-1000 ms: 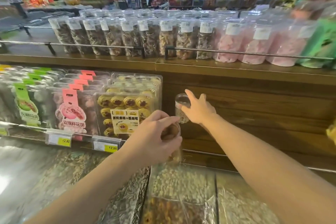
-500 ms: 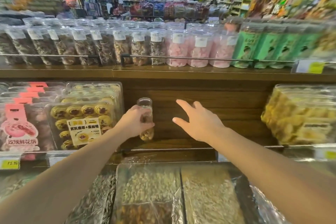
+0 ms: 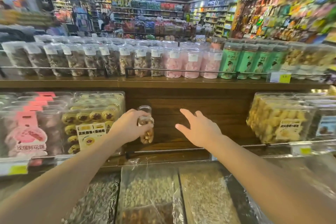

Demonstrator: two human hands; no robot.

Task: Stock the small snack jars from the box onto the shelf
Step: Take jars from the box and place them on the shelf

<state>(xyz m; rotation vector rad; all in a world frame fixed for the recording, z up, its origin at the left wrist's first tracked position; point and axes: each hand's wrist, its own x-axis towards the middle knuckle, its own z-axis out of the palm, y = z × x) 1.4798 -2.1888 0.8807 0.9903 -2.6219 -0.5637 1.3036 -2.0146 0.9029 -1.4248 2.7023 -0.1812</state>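
Note:
My left hand [image 3: 130,125] grips a small clear snack jar [image 3: 145,125] with brown nuts inside, upright at the left end of the bare wooden middle shelf [image 3: 190,143]. Whether one jar or two stand there I cannot tell; the hand hides the middle part. My right hand [image 3: 197,129] hovers over the bare shelf to the right of the jar, fingers spread, holding nothing. The box is out of view.
Boxed egg tarts [image 3: 91,122] stand left of the jar, boxed pastries [image 3: 280,118] far right. A thin rail [image 3: 163,150] runs along the shelf front. Jars [image 3: 174,62] fill the upper shelf. Wrapped bulk nut bins [image 3: 149,191] lie below my arms.
My right hand let go of a jar on the shelf and drew back to the right, open. My left hand carried its jar up to the shelf's left end. The view shifted right.

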